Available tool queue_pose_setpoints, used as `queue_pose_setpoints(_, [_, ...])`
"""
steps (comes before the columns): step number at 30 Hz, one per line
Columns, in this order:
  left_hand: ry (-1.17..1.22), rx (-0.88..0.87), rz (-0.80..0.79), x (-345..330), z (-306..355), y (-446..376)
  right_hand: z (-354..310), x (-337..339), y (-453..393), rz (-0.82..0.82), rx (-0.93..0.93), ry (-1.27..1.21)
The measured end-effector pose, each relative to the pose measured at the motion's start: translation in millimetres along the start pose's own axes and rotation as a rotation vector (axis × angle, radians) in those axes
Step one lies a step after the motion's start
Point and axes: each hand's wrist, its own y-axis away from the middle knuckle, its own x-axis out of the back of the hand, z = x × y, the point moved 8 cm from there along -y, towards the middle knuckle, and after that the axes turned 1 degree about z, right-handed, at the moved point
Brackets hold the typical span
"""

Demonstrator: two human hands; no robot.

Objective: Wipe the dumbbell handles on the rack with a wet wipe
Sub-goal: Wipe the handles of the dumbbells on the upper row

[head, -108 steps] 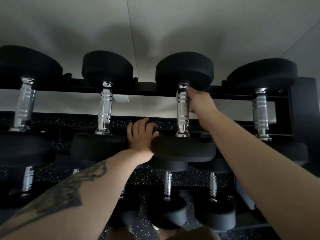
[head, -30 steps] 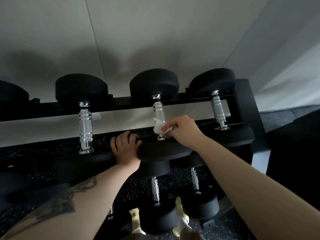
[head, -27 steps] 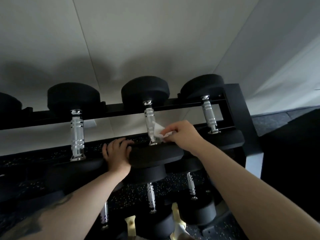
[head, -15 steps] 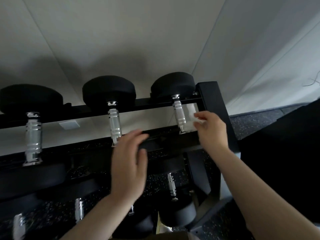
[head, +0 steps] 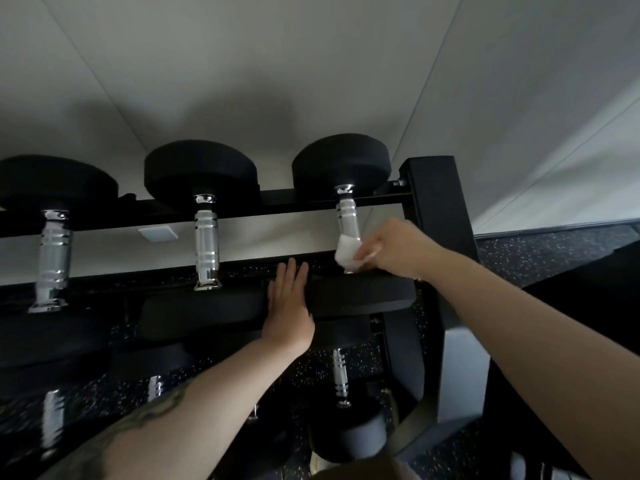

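Black dumbbells with chrome handles lie in a row on the top tier of a black rack point(head: 437, 209). My right hand point(head: 398, 249) pinches a white wet wipe point(head: 347, 253) against the lower end of the rightmost dumbbell's handle point(head: 348, 216). My left hand point(head: 289, 306) lies flat with straight fingers on the near black head point(head: 363, 294) of that dumbbell. To the left stand the middle handle point(head: 206, 242) and the left handle point(head: 53, 259), both untouched.
The rack's right upright post stands just beyond my right hand. Lower tiers hold more dumbbells, one chrome handle point(head: 340, 375) showing below. A white wall rises behind the rack, with a small white plate point(head: 157, 233) on it. Speckled black flooring point(head: 540, 251) lies to the right.
Both hands have left the dumbbell wiped earlier and moved right to the rightmost one. The wipe has slid down to the handle's lower end, and my left hand has settled flat on its head.
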Motion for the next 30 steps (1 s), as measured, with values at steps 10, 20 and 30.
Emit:
queue_pose_setpoints(10, [-0.343,0.039,-0.153,-24,-13,-12,-31,-17,-7,-0.116,0.269,-0.113])
queue_pose_setpoints(20, [-0.357,-0.072,0.120,-16,-4,-16,45,-31,-23,-0.229,-0.096,-0.616])
queue_pose_setpoints(30, [-0.386,-0.063,0.156,-16,-9,-33,49,-43,-20,-0.321,-0.132,-0.865])
